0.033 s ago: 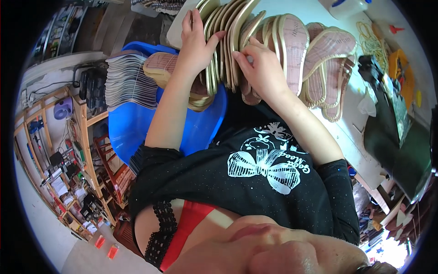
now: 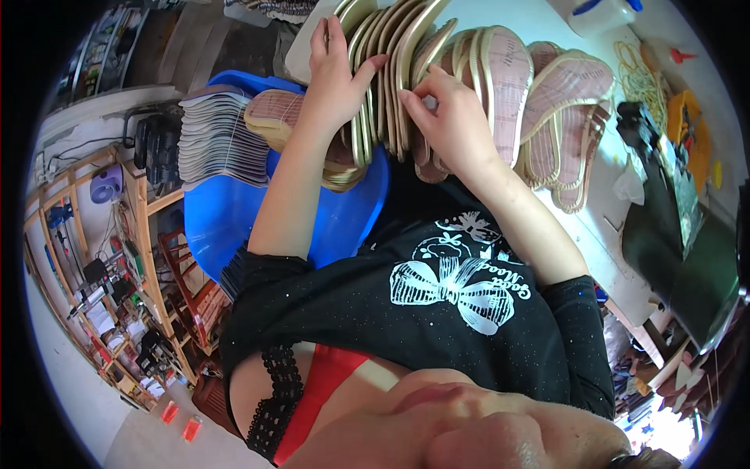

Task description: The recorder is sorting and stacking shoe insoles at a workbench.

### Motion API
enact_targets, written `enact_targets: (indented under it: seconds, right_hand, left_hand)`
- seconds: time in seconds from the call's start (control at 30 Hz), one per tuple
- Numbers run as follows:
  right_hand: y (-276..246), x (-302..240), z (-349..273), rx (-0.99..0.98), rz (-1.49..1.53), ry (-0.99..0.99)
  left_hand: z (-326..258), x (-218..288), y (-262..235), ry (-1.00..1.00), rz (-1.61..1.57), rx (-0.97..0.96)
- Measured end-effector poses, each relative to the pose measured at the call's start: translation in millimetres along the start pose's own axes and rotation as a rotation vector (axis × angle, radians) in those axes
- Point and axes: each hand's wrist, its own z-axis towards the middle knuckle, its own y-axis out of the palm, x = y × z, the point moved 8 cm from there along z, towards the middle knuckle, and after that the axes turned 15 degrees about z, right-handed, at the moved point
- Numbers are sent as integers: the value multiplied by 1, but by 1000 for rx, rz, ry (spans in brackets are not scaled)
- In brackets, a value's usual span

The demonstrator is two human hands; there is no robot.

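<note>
A row of gold-edged shoe insoles (image 2: 391,74) stands on edge before me, packed like pages. My left hand (image 2: 336,86) clasps the row's left part, fingers stretched along its outer side and thumb across the edges. At the row's right part is my right hand (image 2: 453,117), its thumb and forefinger bent toward each other against an insole's edge; its other fingers are mostly hidden. Pinkish insoles with gold rims (image 2: 509,86) lean just right of that hand. More pink insoles (image 2: 566,94) lie overlapping farther right.
On my left, a blue plastic tub (image 2: 289,211) carries a tied stack of grey insoles (image 2: 223,141) and a tied pinkish bundle (image 2: 273,113). The white table (image 2: 601,211) holds a yellow cord coil (image 2: 637,66), a white container (image 2: 605,16) and dark sheet material (image 2: 664,227) at right.
</note>
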Motion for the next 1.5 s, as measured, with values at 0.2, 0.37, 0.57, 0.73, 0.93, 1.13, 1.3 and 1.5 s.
enact_targets:
  seconds: [0.2, 0.37, 0.57, 0.73, 0.93, 1.13, 1.3, 1.5]
  right_hand:
    - [-6, 16, 5, 115, 396, 223]
    - [-2, 18, 6, 68, 411, 219]
    - [-4, 19, 7, 12, 330, 312]
    - [-7, 21, 13, 10, 168, 203]
    - [19, -8, -1, 17, 123, 92]
    - [-27, 3, -23, -47, 314, 176]
    - [-92, 21, -74, 240, 192, 328]
    - [-81, 27, -96, 282, -87, 335]
  left_hand:
    - [-3, -15, -2, -173, -9, -109]
    - [-4, -16, -1, -213, -10, -154]
    - [-5, -18, -2, -210, 81, -175]
    - [8, -5, -4, -328, -241, -265]
    - [22, 37, 5, -132, -15, -244]
    - [28, 40, 4, -193, 335, -124]
    - [23, 24, -4, -263, 315, -26]
    - [9, 65, -7, -86, 396, 151]
